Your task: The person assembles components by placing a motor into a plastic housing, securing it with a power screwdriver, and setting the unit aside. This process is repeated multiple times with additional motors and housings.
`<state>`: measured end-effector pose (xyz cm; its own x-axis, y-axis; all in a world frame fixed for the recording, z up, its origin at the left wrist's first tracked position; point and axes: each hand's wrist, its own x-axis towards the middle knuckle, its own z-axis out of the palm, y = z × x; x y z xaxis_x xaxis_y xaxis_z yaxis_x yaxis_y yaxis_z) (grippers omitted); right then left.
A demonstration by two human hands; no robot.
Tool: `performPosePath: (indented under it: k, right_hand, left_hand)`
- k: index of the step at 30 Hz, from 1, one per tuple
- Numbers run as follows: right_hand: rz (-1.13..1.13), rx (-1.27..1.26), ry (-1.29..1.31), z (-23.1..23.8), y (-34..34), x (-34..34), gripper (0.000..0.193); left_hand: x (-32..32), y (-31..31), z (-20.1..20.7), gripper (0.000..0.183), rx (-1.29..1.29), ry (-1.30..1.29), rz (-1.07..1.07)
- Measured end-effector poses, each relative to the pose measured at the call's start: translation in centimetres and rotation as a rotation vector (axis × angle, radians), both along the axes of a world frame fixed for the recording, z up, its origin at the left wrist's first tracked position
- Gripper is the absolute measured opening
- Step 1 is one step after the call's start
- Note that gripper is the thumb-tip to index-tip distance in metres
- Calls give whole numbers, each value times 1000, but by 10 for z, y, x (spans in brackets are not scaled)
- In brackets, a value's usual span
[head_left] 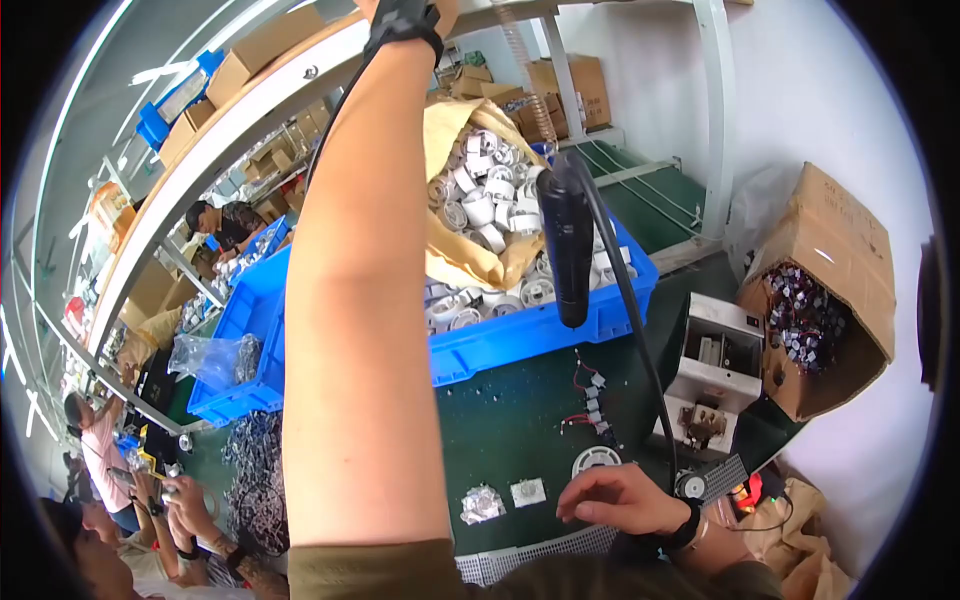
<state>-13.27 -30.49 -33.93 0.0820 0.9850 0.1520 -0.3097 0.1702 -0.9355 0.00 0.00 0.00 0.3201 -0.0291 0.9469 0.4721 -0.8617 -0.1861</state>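
Note:
My left arm reaches straight up across the view, and my left hand [446, 14] is cut off by the top edge, its fingers out of sight. Low on the green table, my right hand [625, 502] rests with fingers loosely bent, thumb apart and nothing visible in it. Just beyond its fingers lies a white round plastic part [597, 459]. To its left are a small whitish square piece [528, 491] and a shiny, clear-looking piece [482, 505]. A black powered screwdriver [567, 240] hangs upright from a coiled spring [528, 75], untouched. Several small motors with red wires [593, 405] lie below it.
A blue bin [540, 345] full of white plastic housings [490, 190] stands ahead. Right of it are a metal bench device [712, 350] and a tipped cardboard box [850, 225] of small wired parts. Dark cables [255, 480] heap at left. Co-workers [105, 460] sit further left.

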Motion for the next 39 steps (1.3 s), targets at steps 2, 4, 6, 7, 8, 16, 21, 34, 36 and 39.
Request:
performPosePath:
  k: [2, 4, 6, 7, 8, 16, 21, 34, 36, 39]
  right_hand:
    - [-36, 20, 45, 4, -6, -8, 21]
    - [-34, 47, -2, 2, -2, -6, 21]
    - [-60, 40, -75, 5, -11, -9, 19]
    - [-49, 35, -68, 5, -11, -9, 19]
    - [-117, 29, -95, 5, -12, -7, 17]
    - [-1041, 260, -323, 34, 53, 34, 73]
    - [-1171, 307, -212, 75, 103, 68, 78]
    - [-809, 230, -408, 102, 145, 73, 60]
    - [-794, 172, -470, 97, 149, 82, 59]
    - [-803, 199, -531, 84, 147, 93, 48]
  left_hand:
    - [-2, 7, -32, 45, 148, -178, -99]
    - [-25, 9, -81, 34, 223, -232, -361]
    - [-55, -1, -151, 25, 160, -191, -515]
    - [-76, 0, -185, 24, 29, -106, -533]
    - [-92, -7, -219, 24, -99, -62, -532]
    - [-192, -69, -354, 19, -496, 214, -790]
    - [-216, -87, -385, 22, -639, 246, -879]
    - [-254, -108, -398, 19, -836, 311, -892]
    - [-257, -111, -399, 19, -855, 329, -888]
    - [-256, -115, -402, 19, -884, 375, -894]
